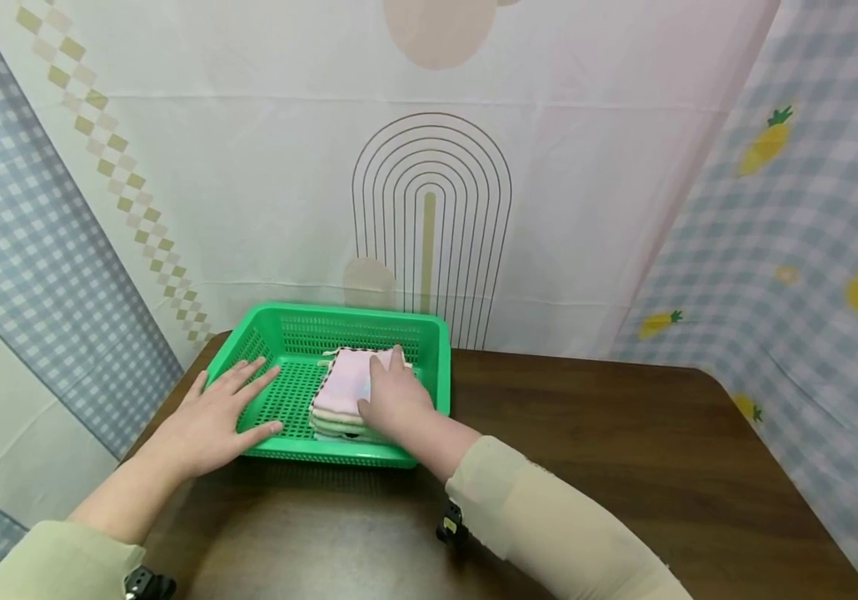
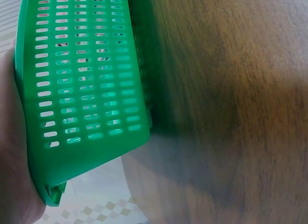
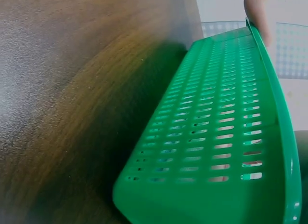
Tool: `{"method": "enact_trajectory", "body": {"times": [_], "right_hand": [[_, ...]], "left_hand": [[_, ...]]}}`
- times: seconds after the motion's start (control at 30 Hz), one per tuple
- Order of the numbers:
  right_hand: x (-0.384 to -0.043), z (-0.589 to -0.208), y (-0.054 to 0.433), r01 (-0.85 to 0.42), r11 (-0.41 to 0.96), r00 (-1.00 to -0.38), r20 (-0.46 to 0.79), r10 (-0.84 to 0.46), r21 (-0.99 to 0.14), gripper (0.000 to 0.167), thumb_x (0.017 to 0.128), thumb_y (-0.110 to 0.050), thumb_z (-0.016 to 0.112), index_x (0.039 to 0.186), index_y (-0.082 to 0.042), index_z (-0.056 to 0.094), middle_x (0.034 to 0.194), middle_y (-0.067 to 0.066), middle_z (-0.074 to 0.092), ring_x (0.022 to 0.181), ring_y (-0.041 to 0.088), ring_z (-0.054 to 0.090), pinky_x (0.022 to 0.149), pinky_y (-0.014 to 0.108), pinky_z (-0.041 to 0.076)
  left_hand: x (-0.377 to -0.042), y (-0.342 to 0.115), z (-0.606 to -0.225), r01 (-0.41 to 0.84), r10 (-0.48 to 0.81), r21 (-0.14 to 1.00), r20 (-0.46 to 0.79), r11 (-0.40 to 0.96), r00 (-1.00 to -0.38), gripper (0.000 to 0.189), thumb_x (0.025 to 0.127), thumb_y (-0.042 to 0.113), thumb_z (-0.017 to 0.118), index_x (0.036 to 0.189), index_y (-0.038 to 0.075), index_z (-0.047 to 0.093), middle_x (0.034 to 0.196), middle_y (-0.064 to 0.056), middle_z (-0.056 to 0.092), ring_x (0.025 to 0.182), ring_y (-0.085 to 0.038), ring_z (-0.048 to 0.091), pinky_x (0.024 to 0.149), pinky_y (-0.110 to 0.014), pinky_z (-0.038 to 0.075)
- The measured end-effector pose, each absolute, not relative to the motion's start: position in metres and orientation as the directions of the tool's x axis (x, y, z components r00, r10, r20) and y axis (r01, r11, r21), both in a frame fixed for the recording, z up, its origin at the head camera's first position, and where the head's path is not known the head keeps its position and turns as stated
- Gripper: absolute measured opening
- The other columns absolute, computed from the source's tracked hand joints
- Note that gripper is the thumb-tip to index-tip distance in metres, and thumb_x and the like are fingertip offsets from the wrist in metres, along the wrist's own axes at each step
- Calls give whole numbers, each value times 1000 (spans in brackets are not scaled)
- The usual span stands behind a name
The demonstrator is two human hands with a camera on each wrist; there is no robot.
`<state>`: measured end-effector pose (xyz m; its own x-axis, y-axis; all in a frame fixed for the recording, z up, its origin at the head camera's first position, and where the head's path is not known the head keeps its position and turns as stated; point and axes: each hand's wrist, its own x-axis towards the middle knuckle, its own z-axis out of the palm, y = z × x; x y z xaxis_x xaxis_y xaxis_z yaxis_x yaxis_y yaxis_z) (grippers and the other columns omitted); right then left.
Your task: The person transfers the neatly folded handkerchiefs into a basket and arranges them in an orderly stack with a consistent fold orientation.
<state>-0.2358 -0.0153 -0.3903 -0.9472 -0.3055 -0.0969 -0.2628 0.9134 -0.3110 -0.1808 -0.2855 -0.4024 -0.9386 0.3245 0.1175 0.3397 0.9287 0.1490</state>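
A green plastic basket (image 1: 294, 451) with slotted walls stands near the back edge of the table. In its right half lies a stack of small folded cloths (image 1: 342, 379), pink on top with pale yellow and greenish layers below. My right hand (image 1: 397, 400) reaches over the front rim and rests on the right side of the stack, its fingers extended; the palm side is hidden. Across the basket's left front corner lies my left hand (image 1: 212, 425), fingers spread and straight over the rim. Both wrist views show mostly the basket's slotted outer wall (image 2: 86, 89).
The brown wooden table (image 1: 586, 433) extends right and in front of the basket. Behind it hangs a pale patterned curtain (image 1: 271, 192), with checked cloth (image 1: 796, 250) on the right side.
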Motion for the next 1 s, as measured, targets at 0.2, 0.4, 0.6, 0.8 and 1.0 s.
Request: {"method": "enact_trajectory", "body": {"times": [0.2, 0.4, 0.6, 0.8, 1.0], "right_hand": [[-231, -392, -11, -290, 918, -944, -76, -320, -271, 69, 98, -43, 60, 154, -9, 37, 162, 20, 19, 144, 36, 32, 109, 45, 40], [-226, -392, -3, -386, 901, -921, 29, -389, -198, 62, 98, -44, 58, 150, -11, 44, 157, 16, 34, 142, 33, 36, 113, 44, 35], [-219, -393, 5, -437, 880, -898, 139, -416, -188, 59, 98, -43, 58, 148, -13, 47, 157, 12, 35, 143, 29, 35, 115, 44, 32], [-212, -392, 13, -451, 864, -890, 189, -415, -225, 60, 100, -48, 54, 149, -14, 46, 157, 11, 36, 145, 27, 32, 117, 47, 27], [-204, -394, 22, -430, 851, -901, 206, -382, -300, 65, 99, -55, 50, 151, -16, 43, 159, 8, 31, 147, 26, 26, 119, 46, 22]], "left_hand": [[-181, -286, -402, 344, 325, 171, 128, 923, -937, 86, 93, 69, 49, 161, 25, 19, 164, -13, 20, 147, -42, 19, 114, -68, -1], [-185, -290, -404, 354, 330, 213, 144, 911, -933, 84, 95, 62, 53, 161, 24, 17, 163, -16, 20, 147, -43, 19, 116, -64, -1], [-185, -294, -404, 362, 336, 248, 142, 899, -931, 81, 97, 55, 55, 161, 26, 16, 163, -16, 19, 147, -44, 18, 117, -63, 0], [-184, -296, -399, 373, 351, 235, 133, 898, -927, 79, 97, 57, 53, 161, 24, 18, 163, -15, 19, 146, -45, 20, 115, -65, 10], [-182, -297, -397, 372, 350, 222, 133, 901, -927, 77, 98, 54, 53, 160, 23, 20, 163, -15, 19, 146, -44, 21, 114, -65, 12]]}}
